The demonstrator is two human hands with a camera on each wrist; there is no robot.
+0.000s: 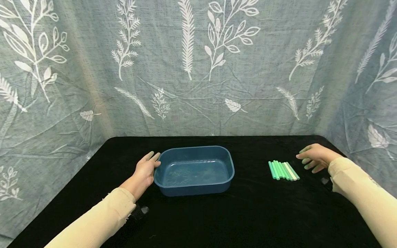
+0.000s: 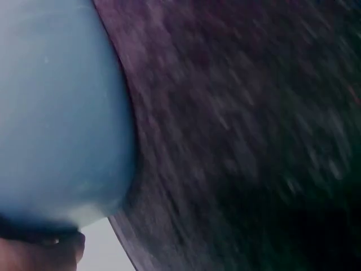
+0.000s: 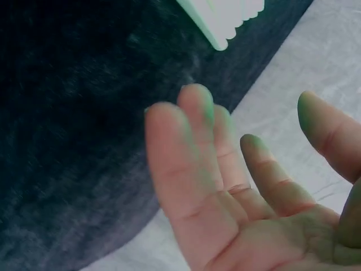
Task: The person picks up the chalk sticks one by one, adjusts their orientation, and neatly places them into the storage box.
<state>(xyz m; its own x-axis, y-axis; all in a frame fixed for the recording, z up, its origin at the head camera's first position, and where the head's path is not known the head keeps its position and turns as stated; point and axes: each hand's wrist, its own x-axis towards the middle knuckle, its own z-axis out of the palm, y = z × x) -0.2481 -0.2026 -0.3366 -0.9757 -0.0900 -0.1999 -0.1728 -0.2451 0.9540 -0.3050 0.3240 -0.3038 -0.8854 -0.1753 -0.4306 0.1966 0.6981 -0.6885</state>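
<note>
A blue rectangular plastic basin (image 1: 195,172) stands on the black cloth, nothing inside it but faint marks on its floor. At its left end is my left hand (image 1: 145,171), fingers extended and thumb at the rim. The left wrist view shows the basin's outer wall (image 2: 62,113) close up, with a fingertip (image 2: 70,248) beside it. Off to the right lies a row of green chalk sticks (image 1: 280,170), one of them pale yellow. My right hand (image 1: 316,157) hovers just right of the chalk, holding nothing. Its fingers (image 3: 172,147) are spread and loosely bent, with green dust on the tips.
The black-covered table (image 1: 248,213) runs back to a grey-green curtain (image 1: 173,69) with white leaf prints, which also hangs along both sides. A small dark wrist camera (image 1: 139,212) sits under the left sleeve.
</note>
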